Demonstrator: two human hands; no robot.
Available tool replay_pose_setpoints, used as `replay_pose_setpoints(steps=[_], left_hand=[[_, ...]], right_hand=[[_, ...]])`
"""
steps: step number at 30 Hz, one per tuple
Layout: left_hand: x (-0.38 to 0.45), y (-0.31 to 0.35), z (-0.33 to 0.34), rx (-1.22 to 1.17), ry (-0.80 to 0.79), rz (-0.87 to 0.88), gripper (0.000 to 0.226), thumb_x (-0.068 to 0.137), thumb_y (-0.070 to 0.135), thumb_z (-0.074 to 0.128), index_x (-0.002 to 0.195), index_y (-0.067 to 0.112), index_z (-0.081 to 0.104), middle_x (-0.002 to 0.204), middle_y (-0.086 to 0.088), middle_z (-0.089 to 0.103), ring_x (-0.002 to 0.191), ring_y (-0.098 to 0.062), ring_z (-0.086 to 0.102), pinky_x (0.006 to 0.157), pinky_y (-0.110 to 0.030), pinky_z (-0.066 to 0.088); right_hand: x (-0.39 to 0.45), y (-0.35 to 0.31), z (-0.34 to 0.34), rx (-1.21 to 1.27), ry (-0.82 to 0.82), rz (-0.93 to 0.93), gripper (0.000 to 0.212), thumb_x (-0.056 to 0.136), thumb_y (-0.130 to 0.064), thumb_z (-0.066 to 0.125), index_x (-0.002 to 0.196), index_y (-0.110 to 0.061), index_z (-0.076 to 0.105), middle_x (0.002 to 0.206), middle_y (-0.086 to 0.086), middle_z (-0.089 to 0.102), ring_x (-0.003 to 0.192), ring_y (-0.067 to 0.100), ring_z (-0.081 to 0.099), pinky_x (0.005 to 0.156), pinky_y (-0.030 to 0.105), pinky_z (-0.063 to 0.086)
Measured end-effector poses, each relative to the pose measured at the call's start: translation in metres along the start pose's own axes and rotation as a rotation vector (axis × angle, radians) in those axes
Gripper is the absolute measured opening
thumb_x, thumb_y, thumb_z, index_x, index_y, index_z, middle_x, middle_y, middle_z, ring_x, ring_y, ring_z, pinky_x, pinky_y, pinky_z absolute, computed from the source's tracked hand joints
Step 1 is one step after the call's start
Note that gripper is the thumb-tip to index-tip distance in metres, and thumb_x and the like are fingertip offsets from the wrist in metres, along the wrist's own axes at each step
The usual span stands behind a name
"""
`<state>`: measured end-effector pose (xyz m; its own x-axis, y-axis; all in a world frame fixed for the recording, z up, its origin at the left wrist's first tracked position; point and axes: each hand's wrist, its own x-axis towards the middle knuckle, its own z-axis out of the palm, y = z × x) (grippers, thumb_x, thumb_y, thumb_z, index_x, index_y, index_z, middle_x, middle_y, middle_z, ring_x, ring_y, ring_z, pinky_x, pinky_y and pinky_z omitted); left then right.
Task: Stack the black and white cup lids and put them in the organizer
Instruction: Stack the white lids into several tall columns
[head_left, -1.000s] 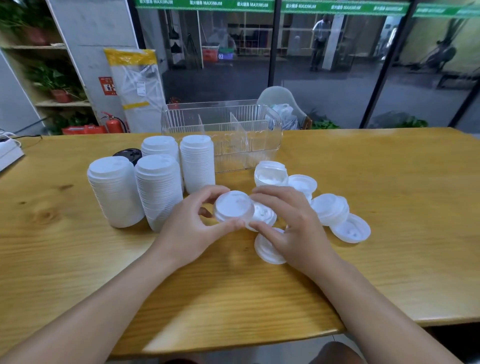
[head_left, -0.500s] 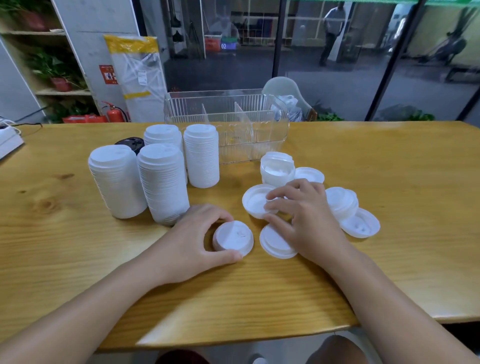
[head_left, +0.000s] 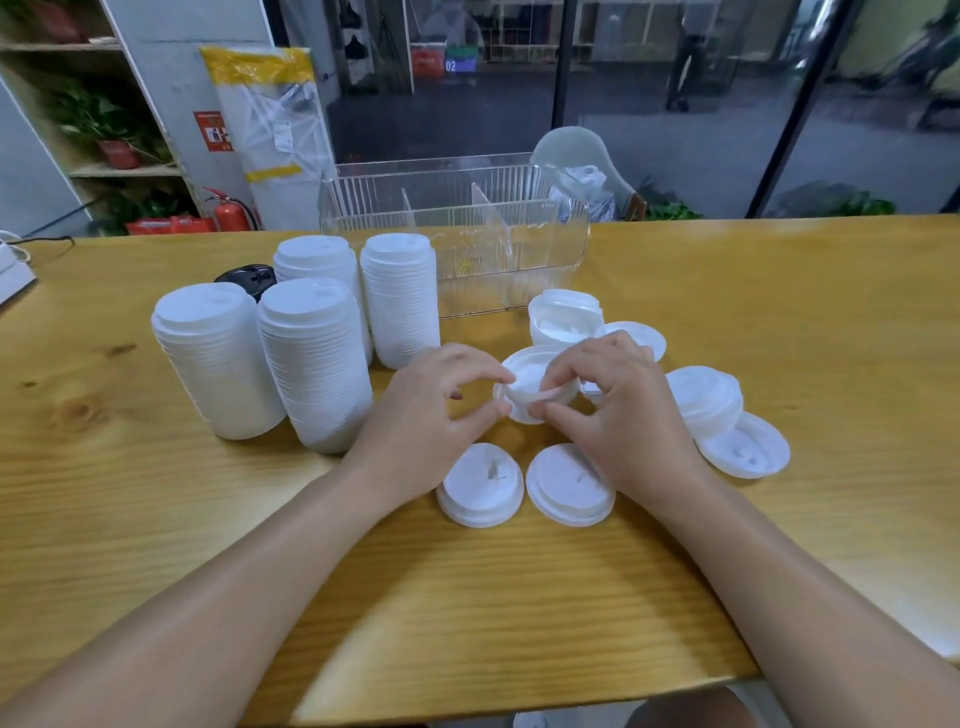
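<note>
Both hands, left (head_left: 431, 410) & right (head_left: 613, 410), pinch upturned white lid (head_left: 530, 384) just above table. Four tall white stacks (head_left: 317, 358) done; several loose lids left. Organizer (head_left: 457, 234) has no lids yet.

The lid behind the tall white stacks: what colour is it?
Black, seen in the head view.

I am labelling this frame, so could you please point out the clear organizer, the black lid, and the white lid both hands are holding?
Clear organizer (head_left: 519, 280), head view, on its front wall.
Black lid (head_left: 248, 275), head view, on its top.
Held white lid (head_left: 530, 376), head view, on its open inside.
</note>
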<state>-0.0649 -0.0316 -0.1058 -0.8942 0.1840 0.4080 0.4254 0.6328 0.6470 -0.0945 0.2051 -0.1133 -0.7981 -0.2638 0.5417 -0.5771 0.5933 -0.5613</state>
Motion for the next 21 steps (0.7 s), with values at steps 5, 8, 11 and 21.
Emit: replay_pose_setpoints(steps=[5, 8, 11, 21], left_hand=[[0.006, -0.004, -0.002, 0.029, 0.034, 0.032, 0.008, 0.095, 0.027, 0.085, 0.100, 0.033, 0.084, 0.118, 0.024, 0.074, 0.122, -0.007, 0.064, 0.092, -0.015, 0.050], [0.008, -0.003, -0.003, -0.055, 0.060, 0.033, 0.008, 0.093, 0.021, 0.086, 0.096, 0.028, 0.083, 0.114, 0.021, 0.078, 0.119, -0.012, 0.068, 0.094, -0.020, 0.052], [0.007, -0.001, -0.003, -0.151, 0.079, 0.015, 0.006, 0.098, 0.019, 0.083, 0.099, 0.025, 0.081, 0.110, 0.016, 0.080, 0.115, -0.017, 0.072, 0.101, -0.029, 0.055], [-0.001, 0.005, -0.007, -0.945, 0.061, -0.284, 0.033, 0.102, 0.014, 0.071, 0.134, 0.013, 0.063, 0.093, -0.013, 0.073, 0.092, -0.024, 0.072, 0.090, -0.043, 0.062]], right_hand=[[0.001, -0.005, 0.000, -0.005, -0.031, -0.075, 0.024, 0.083, -0.035, 0.093, 0.097, -0.025, 0.076, 0.101, -0.017, 0.071, 0.109, 0.017, 0.057, 0.099, 0.038, 0.045], [-0.003, -0.004, -0.005, 0.033, -0.001, -0.076, 0.028, 0.090, -0.034, 0.088, 0.113, -0.023, 0.078, 0.115, -0.015, 0.072, 0.116, 0.013, 0.060, 0.101, 0.036, 0.049], [-0.005, -0.005, -0.013, 0.057, 0.040, -0.060, 0.043, 0.095, -0.026, 0.084, 0.135, -0.026, 0.071, 0.133, -0.014, 0.067, 0.121, 0.012, 0.059, 0.105, 0.036, 0.049], [-0.010, -0.018, -0.017, 0.100, -0.029, -0.110, 0.069, 0.087, -0.031, 0.091, 0.149, -0.027, 0.061, 0.140, -0.018, 0.064, 0.130, 0.012, 0.059, 0.110, 0.043, 0.046]])
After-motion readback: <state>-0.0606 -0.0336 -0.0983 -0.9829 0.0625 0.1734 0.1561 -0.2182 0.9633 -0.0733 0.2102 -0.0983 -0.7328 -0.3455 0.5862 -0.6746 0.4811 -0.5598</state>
